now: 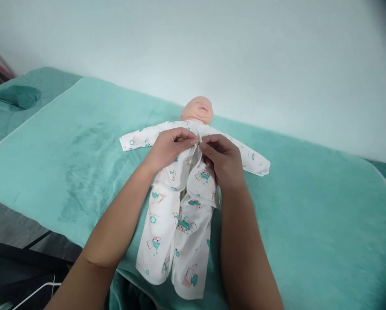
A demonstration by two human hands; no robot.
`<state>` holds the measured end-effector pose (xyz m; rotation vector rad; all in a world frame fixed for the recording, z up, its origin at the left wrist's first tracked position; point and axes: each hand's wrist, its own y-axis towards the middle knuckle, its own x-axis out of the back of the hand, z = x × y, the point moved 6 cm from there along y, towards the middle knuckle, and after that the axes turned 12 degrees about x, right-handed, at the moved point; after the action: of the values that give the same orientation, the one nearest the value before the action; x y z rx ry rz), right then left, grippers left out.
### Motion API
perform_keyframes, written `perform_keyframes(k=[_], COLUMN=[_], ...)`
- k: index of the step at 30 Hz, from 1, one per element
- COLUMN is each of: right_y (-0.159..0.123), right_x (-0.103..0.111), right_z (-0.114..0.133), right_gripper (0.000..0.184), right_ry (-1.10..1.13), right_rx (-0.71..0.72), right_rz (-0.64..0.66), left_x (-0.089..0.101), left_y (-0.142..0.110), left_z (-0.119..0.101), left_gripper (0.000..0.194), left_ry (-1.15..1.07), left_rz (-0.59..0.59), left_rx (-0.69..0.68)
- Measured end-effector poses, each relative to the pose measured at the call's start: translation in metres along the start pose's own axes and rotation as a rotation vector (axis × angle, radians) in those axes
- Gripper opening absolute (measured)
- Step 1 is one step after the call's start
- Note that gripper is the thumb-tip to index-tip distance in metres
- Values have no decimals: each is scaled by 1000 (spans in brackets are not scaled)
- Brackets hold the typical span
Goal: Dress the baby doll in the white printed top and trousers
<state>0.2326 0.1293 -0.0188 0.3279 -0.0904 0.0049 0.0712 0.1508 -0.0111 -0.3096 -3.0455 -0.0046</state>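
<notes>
Doll (pixel 197 110) face up, long axis slanting from head by wall (pixel 212 51) to trousers (pixel 157 241) nearer camera, slightly left; shirt (pixel 202 178) front pinched by fingers of left hand (pixel 169 148) and right hand (pixel 224 159).

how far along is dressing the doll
Looks done: the patterned trousers and top are on the doll. In hand: left hand and right hand pinch the top's front edges together near the chest. Likely left: closing the front lower down, where it gapes.
</notes>
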Motion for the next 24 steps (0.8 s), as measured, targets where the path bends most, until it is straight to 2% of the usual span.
perform_keyframes(k=[6, 16, 24], right_y=[2, 4, 2], right_x=[3, -1, -4], right_z=[-5, 0, 6], right_gripper=[19, 24, 25], right_ry=[50, -53, -188], right_rx=[-12, -53, -20], right_rz=[39, 101, 63], left_x=[-1, -2, -2], left_y=[1, 1, -4], left_z=[2, 2, -4], left_gripper=[13, 9, 7], left_ry=[-16, -16, 172], left_rz=[6, 63, 40], left_rx=[4, -22, -74])
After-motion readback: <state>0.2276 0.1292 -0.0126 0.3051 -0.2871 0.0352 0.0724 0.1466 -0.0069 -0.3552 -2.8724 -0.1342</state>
